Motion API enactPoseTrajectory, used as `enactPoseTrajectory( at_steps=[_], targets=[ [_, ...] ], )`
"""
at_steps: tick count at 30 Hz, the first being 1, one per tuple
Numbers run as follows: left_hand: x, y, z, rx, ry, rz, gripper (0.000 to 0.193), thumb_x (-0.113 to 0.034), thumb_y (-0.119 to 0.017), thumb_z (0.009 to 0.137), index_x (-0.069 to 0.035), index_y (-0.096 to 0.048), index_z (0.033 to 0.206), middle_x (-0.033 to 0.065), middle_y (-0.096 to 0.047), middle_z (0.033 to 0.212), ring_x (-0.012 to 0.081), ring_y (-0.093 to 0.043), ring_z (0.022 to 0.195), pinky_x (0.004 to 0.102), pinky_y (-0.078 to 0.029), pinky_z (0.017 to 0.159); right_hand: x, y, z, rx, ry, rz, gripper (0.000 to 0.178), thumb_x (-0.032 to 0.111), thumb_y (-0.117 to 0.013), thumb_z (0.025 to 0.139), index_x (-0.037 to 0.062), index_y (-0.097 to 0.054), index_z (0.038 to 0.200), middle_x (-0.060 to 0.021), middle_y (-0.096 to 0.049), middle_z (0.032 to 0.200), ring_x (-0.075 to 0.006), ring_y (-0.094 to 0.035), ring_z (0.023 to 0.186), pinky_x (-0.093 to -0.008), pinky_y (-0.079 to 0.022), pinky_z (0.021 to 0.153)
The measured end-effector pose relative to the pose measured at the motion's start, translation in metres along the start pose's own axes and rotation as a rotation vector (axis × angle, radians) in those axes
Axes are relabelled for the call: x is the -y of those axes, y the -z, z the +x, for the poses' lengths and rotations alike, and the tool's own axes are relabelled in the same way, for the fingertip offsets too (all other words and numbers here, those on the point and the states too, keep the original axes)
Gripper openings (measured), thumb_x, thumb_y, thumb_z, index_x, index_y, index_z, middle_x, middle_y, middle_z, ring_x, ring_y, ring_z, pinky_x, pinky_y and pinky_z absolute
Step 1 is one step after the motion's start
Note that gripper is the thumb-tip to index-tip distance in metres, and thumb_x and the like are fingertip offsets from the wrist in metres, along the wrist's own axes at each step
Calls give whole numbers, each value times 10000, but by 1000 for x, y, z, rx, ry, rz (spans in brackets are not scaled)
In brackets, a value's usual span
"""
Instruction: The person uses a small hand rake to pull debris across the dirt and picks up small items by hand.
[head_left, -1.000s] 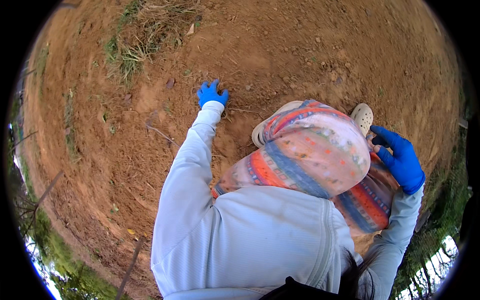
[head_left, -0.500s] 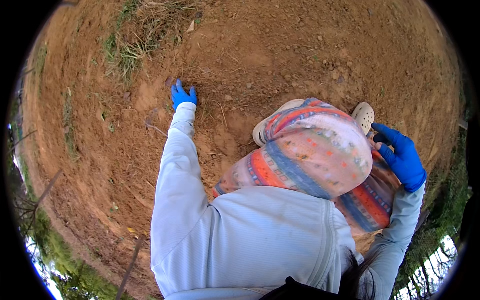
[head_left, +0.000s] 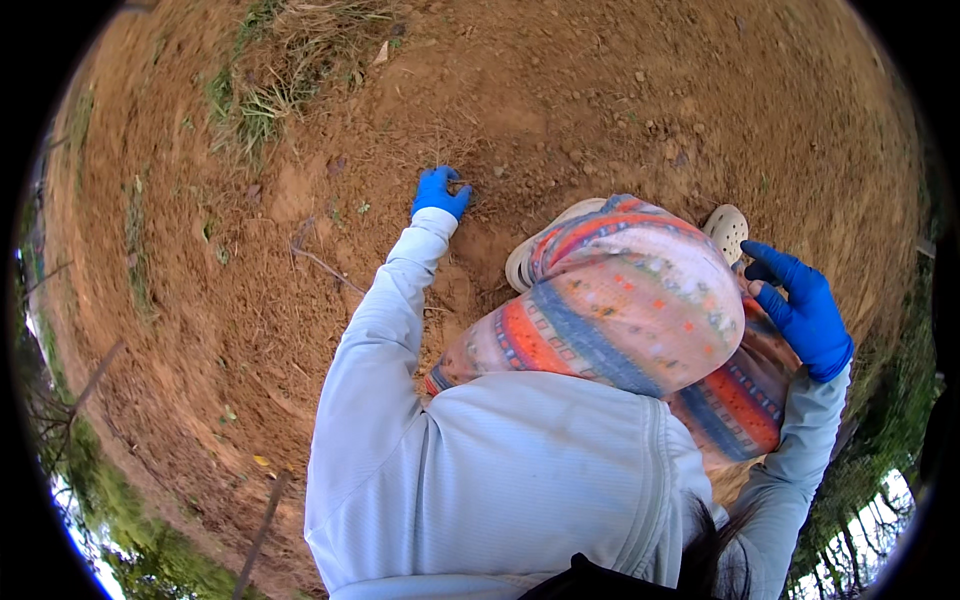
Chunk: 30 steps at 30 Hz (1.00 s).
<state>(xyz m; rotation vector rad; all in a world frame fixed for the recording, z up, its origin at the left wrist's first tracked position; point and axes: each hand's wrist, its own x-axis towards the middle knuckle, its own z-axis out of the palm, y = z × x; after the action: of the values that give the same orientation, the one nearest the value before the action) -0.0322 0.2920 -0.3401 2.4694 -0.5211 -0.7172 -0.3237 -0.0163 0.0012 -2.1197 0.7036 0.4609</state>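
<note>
Close to me, at 3 o'clock, my right hand (head_left: 800,310) is raised, its fingers spread, holding nothing. Farther, at 11 o'clock, my left hand (head_left: 438,192) pinches dry stems (head_left: 440,150) in the red soil (head_left: 620,90); they are still rooted.

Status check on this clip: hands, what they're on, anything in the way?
Left hand down on bare soil, fingers curled. Right hand raised, open, empty, beside the patterned skirt. Grass clump nearby, apart.
</note>
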Motion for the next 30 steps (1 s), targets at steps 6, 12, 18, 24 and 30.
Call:
enactPoseTrajectory(
  at_steps=[6, 12, 18, 24, 30],
  targets=[
    [54, 64, 8, 65, 360, -468, 332, -403, -609, 854, -146, -591, 1062, 42, -604, 1074, 139, -566, 788, 290, -463, 612, -6, -1, -1, 5, -32, 31, 395, 171, -607, 858, -7, -535, 1203, -136, -621, 939, -194, -597, 890, -317, -465, 813],
    [88, 81, 3, 333, 99, -529, 426, -391, -545, 892, -141, -507, 1235, 59, -535, 1210, 221, -497, 1084, 402, -452, 827, -1, 1, -2, 10, -6, 2, 397, 168, -603, 861, -7, -530, 1210, -132, -621, 930, -188, -596, 887, -315, -464, 812],
    [91, 46, -4, 118, 60, 32, 1018, -532, -770, 612, -160, -263, 1412, 135, -293, 1434, 355, -298, 1302, 428, -295, 1060, -8, -1, -4, -15, 4, 18, 394, 171, -606, 861, 1, -534, 1210, -129, -622, 922, -187, -598, 874, -312, -466, 808],
    [4, 9, -48, 65, 138, 647, 1012, -413, -821, 596, -306, -234, 1414, 112, -163, 1483, 359, -231, 1336, 424, -291, 1065, -9, -1, -3, 11, -36, 14, 393, 172, -602, 862, 6, -533, 1212, -135, -625, 923, -195, -600, 875, -318, -466, 812],
    [120, 21, 23, 32, 203, 46, 420, -154, -713, 716, -118, -582, 1113, 147, -527, 1241, 310, -536, 1088, 405, -446, 901, -5, 1, 0, 29, 4, 0, 392, 175, -601, 862, 12, -534, 1212, -134, -628, 926, -199, -601, 886, -322, -466, 816]
  ],
)
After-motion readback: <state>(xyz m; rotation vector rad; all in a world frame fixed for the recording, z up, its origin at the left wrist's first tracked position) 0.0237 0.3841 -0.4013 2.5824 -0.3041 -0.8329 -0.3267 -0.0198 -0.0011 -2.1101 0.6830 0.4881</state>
